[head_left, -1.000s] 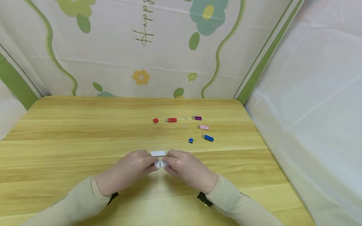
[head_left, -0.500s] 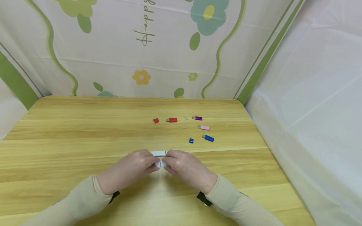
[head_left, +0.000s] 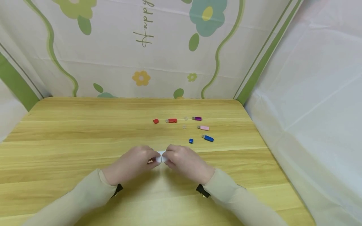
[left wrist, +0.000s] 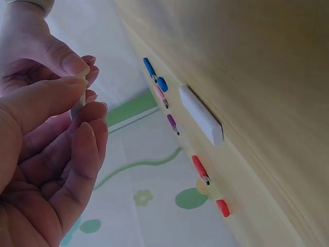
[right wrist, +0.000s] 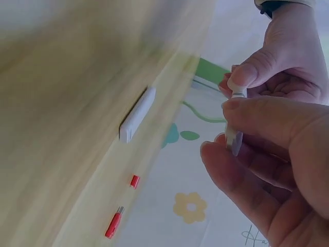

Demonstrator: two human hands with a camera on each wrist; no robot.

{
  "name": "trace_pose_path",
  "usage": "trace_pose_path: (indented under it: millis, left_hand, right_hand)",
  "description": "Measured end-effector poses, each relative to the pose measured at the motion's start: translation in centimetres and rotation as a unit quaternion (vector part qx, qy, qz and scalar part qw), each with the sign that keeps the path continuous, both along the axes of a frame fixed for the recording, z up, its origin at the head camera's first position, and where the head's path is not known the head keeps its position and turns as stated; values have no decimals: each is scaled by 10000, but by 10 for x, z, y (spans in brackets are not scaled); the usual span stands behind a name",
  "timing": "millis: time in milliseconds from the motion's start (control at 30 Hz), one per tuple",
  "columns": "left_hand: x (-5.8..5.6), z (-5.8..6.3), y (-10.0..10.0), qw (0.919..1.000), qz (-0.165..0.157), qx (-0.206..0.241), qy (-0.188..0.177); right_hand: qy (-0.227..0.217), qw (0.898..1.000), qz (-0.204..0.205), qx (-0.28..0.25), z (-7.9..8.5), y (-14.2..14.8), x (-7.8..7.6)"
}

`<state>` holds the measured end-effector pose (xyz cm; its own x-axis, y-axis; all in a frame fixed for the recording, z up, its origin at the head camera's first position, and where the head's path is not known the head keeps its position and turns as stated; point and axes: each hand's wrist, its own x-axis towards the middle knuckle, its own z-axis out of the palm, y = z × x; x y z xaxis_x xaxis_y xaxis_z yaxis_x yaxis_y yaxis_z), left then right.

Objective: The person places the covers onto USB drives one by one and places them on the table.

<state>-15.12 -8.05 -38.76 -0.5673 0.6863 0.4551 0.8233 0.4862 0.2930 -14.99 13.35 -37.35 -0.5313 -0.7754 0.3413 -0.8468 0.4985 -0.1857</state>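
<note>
Both hands meet near the middle of the table in the head view. Between them is a small white USB stick [head_left: 161, 158] with a thin seam across its middle. My left hand [head_left: 133, 163] pinches its left part between thumb and fingers. Its right part is pinched by my right hand [head_left: 189, 164]. In the right wrist view, the lower end of the white stick [right wrist: 234, 141] shows below the right thumb; fingers cover much of the rest. Just beyond the hands, a larger white bar [left wrist: 202, 116] lies on the table, mostly hidden in the head view.
Towards the back lie uncapped USB sticks: red [head_left: 171, 121], purple [head_left: 197, 119], pink [head_left: 203, 128] and blue [head_left: 208, 138]. Beside them are a red cap [head_left: 156, 121], a blue cap [head_left: 191, 141] and two clear caps [head_left: 184, 127]. A patterned cloth [head_left: 167, 56] hangs behind the table.
Both hands have moved slightly forward with the white USB stick, now covering more of the white bar in the head view. The two parts stay against each other at the seam.
</note>
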Motion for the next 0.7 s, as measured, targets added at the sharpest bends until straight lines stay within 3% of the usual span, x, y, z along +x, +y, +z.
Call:
trace_pose_path:
  millis: [233, 500, 700]
  left_hand:
    - [-23, 0, -1, 9954, 230, -299, -880]
    - [-50, -3, -2, 9879, 369, -599, -1381]
    - [-66, -7, -3, 9827, 409, -720, -1658]
  right_hand:
    - [-584, 9974, -227, 363, 1, -6, -25]
    - [-1201, 9884, -588, 723, -2, -14, -52]
    - [-1203, 9854, -656, 1014, -8, -20, -70]
